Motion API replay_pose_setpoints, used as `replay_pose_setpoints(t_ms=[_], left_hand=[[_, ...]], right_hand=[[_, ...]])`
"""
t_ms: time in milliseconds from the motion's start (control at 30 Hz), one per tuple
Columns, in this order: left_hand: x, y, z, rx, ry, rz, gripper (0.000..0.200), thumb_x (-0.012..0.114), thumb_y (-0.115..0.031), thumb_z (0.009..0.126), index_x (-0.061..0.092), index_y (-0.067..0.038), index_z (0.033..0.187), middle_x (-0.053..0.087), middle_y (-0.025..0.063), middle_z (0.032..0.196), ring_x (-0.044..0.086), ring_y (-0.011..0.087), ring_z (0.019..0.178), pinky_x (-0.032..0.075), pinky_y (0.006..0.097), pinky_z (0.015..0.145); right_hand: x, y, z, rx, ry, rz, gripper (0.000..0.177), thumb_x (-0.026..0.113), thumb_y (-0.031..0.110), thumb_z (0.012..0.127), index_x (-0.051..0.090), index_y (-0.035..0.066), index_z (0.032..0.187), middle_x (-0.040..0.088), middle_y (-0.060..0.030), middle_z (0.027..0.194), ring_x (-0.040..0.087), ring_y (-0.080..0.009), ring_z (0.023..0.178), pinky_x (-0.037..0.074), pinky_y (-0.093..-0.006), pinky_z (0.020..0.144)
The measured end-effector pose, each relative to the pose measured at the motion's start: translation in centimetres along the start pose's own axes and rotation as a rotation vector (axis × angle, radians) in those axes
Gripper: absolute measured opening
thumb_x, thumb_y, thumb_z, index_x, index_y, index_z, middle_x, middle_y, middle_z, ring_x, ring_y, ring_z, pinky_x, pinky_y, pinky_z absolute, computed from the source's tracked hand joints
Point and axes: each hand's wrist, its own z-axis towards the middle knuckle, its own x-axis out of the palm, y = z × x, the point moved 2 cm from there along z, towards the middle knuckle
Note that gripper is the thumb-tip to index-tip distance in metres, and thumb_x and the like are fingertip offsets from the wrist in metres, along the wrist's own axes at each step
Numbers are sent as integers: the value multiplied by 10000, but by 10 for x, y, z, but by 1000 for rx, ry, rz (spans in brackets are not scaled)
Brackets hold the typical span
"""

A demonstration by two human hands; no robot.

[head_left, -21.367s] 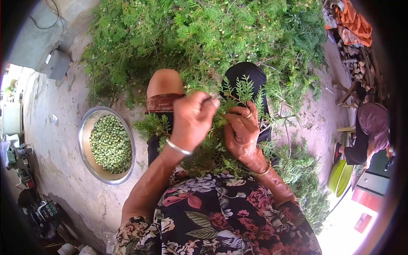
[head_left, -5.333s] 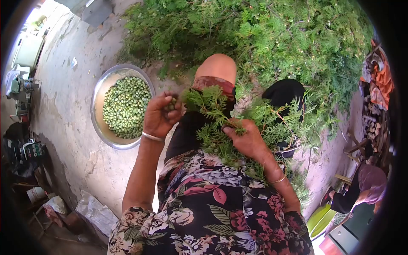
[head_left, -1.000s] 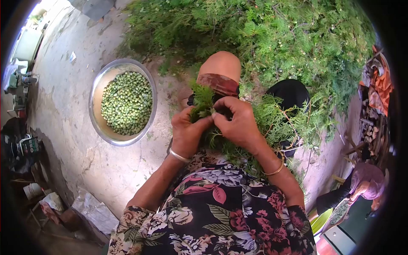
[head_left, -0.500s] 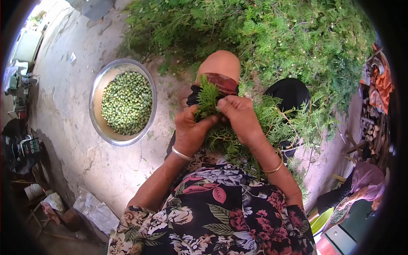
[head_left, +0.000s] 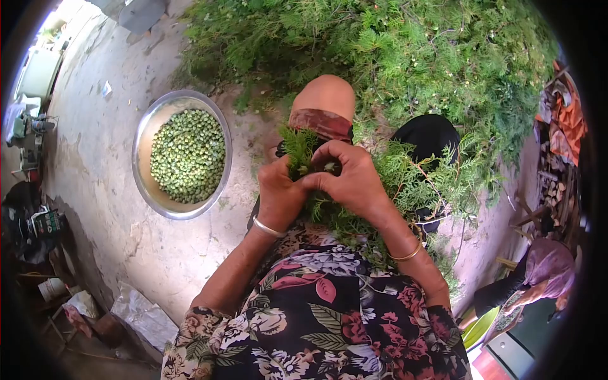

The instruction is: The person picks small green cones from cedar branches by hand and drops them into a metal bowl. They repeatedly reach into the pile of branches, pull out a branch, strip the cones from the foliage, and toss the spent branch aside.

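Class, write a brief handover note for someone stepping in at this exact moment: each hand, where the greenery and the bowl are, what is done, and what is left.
Left hand: shut on the sprig, over the lap.
Right hand: shut on the same sprig, its fingertips meeting the left hand's.
Things: cut branches lie across the lap. The metal bowl sits on the ground to the left. A large heap of greenery lies ahead.
Done: the bowl holds a thick layer of small green seed cones.
Left: probably the sprig, the lap branches and the heap, though cones on them are too small to make out.
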Motion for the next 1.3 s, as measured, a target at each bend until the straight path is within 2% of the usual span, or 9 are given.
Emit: replay_pose_setpoints(t_ms=[367,633,700,833,900,1067,1133,1167,1300], left_hand=[[-3,-2,-3,205,25,237,152,697,-83,697,622,-9,807,602,169,671,628,323,628,457,372,551],[-7,-8,1,281,68,209,119,699,-26,697,609,-3,772,574,159,631,610,309,588,432,362,518],[-7,-10,0,294,75,220,118,700,-19,700,616,-3,783,587,156,644,619,287,589,439,347,522],[-10,-6,-1,71,91,32,147,687,-35,738,659,-8,880,663,89,727,632,151,642,476,286,588],[-10,-7,0,-2,90,-42,165,677,-36,753,667,-6,915,681,64,759,625,112,668,485,268,615],[-16,2,-6,-157,59,-170,180,647,-66,803,645,41,948,653,38,756,586,95,655,477,239,618],[-23,9,-9,-236,37,-201,185,644,-74,809,640,48,948,644,38,744,579,92,646,472,234,610],[-26,13,-11,-312,20,-231,191,642,-81,815,635,55,949,634,37,732,571,90,636,467,229,602],[-28,21,-17,-348,-7,-349,180,629,-78,820,632,61,934,624,39,711,561,87,622,459,225,590]], right_hand=[[-2,-1,-2,52,44,-89,205,731,125,737,611,-19,818,632,-133,721,578,-180,631,471,-327,588],[-5,-8,0,78,39,-25,167,670,132,805,604,-22,807,618,-130,686,574,-174,631,456,-314,570],[-11,-13,1,225,150,117,155,623,125,845,614,-24,802,639,-109,710,565,-147,628,446,-282,554],[-18,-15,-1,338,103,418,142,594,98,855,609,-42,865,655,-117,797,599,-147,677,499,-276,609],[-22,-11,-1,353,76,1008,172,567,47,830,575,-69,956,647,-147,890,638,-198,745,555,-333,703],[-43,-17,1,251,-17,1190,226,485,23,815,538,-90,1002,617,-200,985,643,-293,850,551,-398,809],[-56,-18,6,238,-231,1129,237,459,22,828,515,-107,1019,584,-238,1054,613,-328,972,519,-414,878],[-59,-21,12,199,-255,1013,330,451,46,860,463,-153,1123,542,-279,1138,571,-341,1070,497,-418,910],[-27,57,34,-21,-26,1038,449,501,82,878,390,-185,1222,504,-307,1201,562,-313,1082,482,-367,921]])
